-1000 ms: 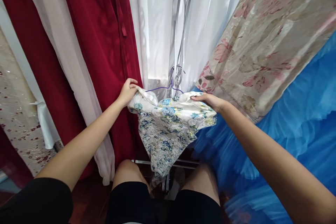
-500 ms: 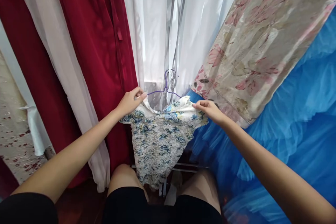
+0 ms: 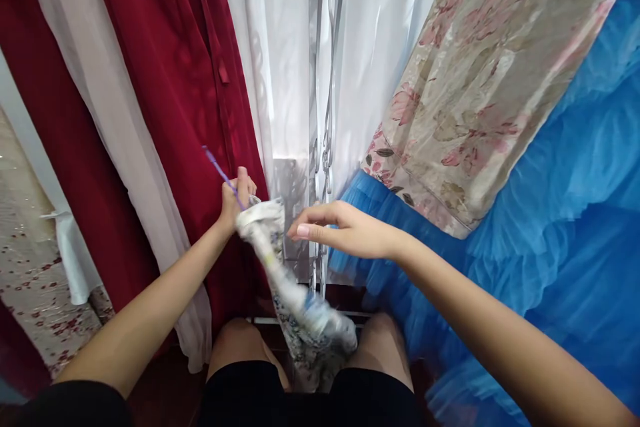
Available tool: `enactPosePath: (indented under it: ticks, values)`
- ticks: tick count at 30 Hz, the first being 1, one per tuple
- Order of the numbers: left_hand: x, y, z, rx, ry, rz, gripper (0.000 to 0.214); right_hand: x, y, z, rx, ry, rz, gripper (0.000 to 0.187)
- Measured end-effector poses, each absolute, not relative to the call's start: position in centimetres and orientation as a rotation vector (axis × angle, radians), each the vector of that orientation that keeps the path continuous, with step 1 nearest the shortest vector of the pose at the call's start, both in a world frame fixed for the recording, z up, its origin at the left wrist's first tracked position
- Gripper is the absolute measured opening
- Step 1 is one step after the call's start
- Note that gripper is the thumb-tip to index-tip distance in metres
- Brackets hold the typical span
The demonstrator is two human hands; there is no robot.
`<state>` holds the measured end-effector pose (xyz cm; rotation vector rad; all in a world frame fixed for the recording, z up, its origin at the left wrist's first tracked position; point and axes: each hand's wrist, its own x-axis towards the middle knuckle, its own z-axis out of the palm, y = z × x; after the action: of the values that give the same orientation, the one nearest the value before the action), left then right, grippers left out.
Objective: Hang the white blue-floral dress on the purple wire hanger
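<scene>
A patterned white-and-blue blouse point(image 3: 270, 260) hangs bunched and slanting down from my left hand point(image 3: 237, 199), its lower part blurred between my knees. My left hand is closed at the shoulder end of the blouse, around a thin purple clothes hanger point(image 3: 220, 172). One arm of the hanger points up and left past my fingers; the rest is hidden by cloth and hand. To the right of the blouse, my right hand point(image 3: 345, 230) is in the air, thumb and fingers apart and holding nothing. It does not touch the cloth.
Long garments hang all around: dark red cloth point(image 3: 165, 80), white drapes point(image 3: 285, 47) with grey ribbons point(image 3: 325, 147), a beige floral dress point(image 3: 475, 93) and blue ruffled tulle point(image 3: 560, 213). A low white rail point(image 3: 263, 321) runs behind my knees.
My right hand has let go of the blouse's shoulder. That side of the blouse has dropped towards my lap. My left hand has moved left, and the hanger has tilted left.
</scene>
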<state>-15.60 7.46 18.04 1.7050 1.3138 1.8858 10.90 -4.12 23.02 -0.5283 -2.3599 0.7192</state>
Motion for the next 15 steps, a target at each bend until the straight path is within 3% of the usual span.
enactPosePath:
  ticks: [2,3,6,8,10,13,15]
  values:
    - [-14.8,6.2,18.6,1.517,1.080,1.912,0.072,11.1,-4.1,21.9,-0.562,-2.355,0.566,0.038]
    - [-14.2,5.5,19.1,1.449,0.959,1.852,0.073,11.2,-3.7,21.2,-0.597,-2.347,0.447,0.045]
    - [-11.8,3.4,20.9,1.315,0.610,1.522,0.069,11.0,-2.2,18.5,-0.664,-2.357,0.086,0.103]
    - [-9.7,2.0,21.7,1.234,0.464,1.356,0.064,10.5,-1.9,16.6,-0.693,-2.364,-0.080,0.125]
    - [-7.7,0.8,21.7,1.180,0.403,1.266,0.052,10.2,-2.2,14.8,-0.738,-2.318,-0.172,0.125]
    - [-6.3,0.3,20.5,1.251,0.448,1.203,0.025,11.8,-2.7,12.9,-0.863,-2.176,-0.214,0.105]
    - [-7.0,0.8,18.8,1.326,0.507,1.223,0.034,14.1,-3.0,12.1,-0.960,-2.040,-0.228,0.085]
